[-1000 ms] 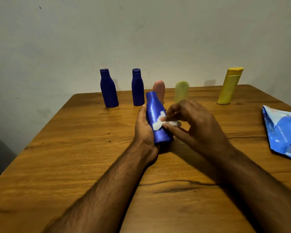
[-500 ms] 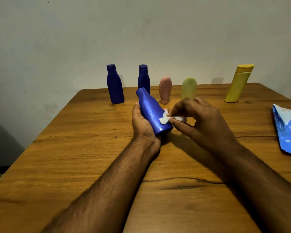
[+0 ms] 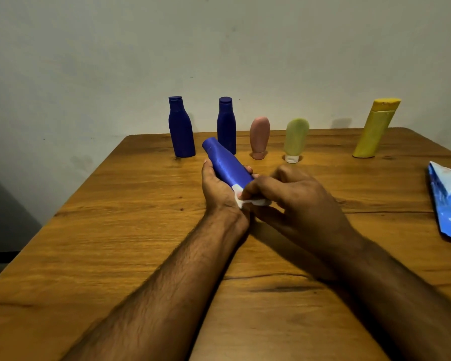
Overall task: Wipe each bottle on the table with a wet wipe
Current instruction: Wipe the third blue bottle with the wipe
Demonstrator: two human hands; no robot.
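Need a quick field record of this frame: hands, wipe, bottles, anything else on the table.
left hand: grips blue bottle, tilted, neck pointing away
right hand: pinches wipe against the bottle's near end
standing bottles: two dark blue, pink, green, yellow, in a row at the far edge
caps: pink and green stand cap down
pack: blue, lying at right edge of table, partly out of frame
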